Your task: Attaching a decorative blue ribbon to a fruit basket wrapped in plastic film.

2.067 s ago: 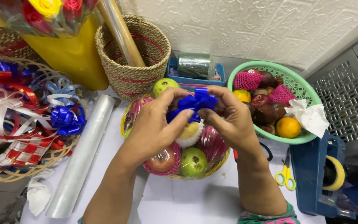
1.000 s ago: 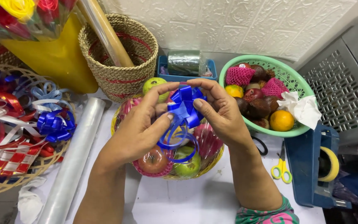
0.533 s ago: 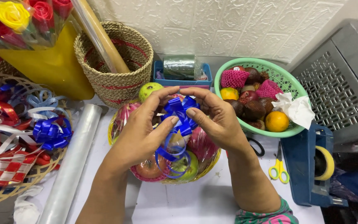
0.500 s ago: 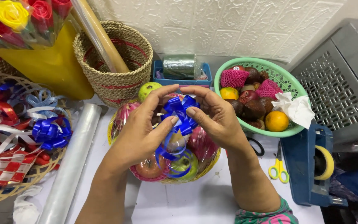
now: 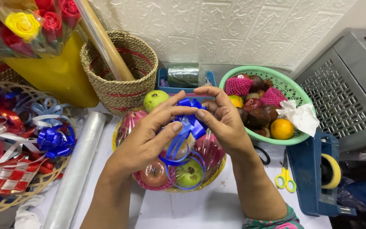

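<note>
I see the blue ribbon bow (image 5: 190, 121) pinched between both hands, just above the wrapped fruit basket (image 5: 170, 161), with its loose loops hanging down over the clear film. My left hand (image 5: 149, 138) grips the bow from the near side with thumb and fingertips closed on it; my right hand (image 5: 221, 118) clasps it from the other side, fingers curled over the top. Under the film I make out a red apple (image 5: 154, 173) and green fruits. Behind the basket stands a woven basket (image 5: 121, 72) holding a roll of wrap, and to the right a green basket (image 5: 272, 104) full of mixed fruit. Yellow scissors (image 5: 285, 178) lie on the counter (image 5: 191, 208) beside a blue tape dispenser (image 5: 318, 174). At far left, a tray of ribbons (image 5: 22, 144) sits beside a roll of clear film (image 5: 79, 165).
</note>
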